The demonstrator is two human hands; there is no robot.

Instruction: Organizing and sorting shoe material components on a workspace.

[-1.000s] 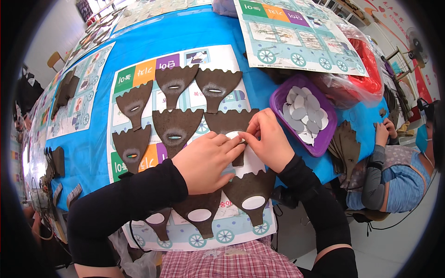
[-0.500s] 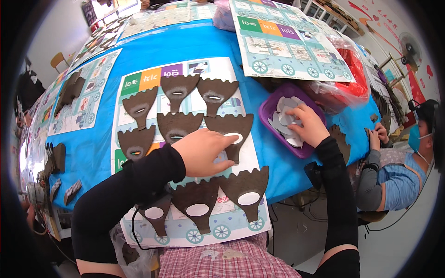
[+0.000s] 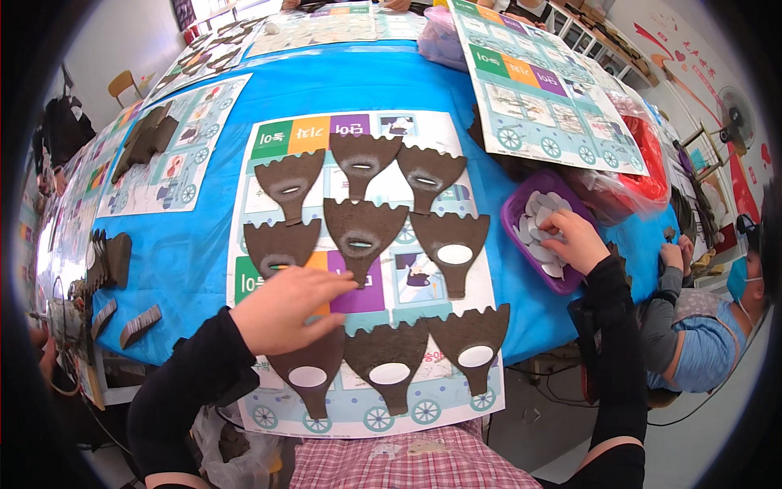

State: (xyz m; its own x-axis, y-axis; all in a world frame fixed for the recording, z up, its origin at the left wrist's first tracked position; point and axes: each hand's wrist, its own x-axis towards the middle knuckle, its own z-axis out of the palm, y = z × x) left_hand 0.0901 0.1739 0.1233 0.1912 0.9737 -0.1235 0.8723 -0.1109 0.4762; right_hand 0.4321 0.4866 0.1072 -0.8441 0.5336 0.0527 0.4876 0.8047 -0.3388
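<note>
On a printed sheet (image 3: 269,416) lie several dark brown fan-shaped pieces (image 3: 350,224) with scalloped tops and narrow stems. White ovals sit on some, such as a white oval (image 3: 454,254) on the middle row's right piece; others show a slit ringed by pale smudges. My left hand (image 3: 289,308), fingers outstretched and holding nothing, is over the sheet's left side, partly hiding a middle-row piece and the top of a front-row piece. My right hand (image 3: 580,242) reaches into a purple basket (image 3: 562,285), its fingers bent around grey-white oval pieces (image 3: 533,220); its fingertips are partly hidden.
Blue cloth (image 3: 204,269) covers the table. Another printed sheet (image 3: 533,98) rests by a red plastic bag (image 3: 643,147) beyond the basket. Stacked brown pieces (image 3: 118,257) and two striped strips (image 3: 140,326) lie left. A co-worker (image 3: 692,326) sits at right.
My left hand has lifted off the white oval on the middle-right piece and moved left. My right hand stays in the basket. The whole view has shifted.
</note>
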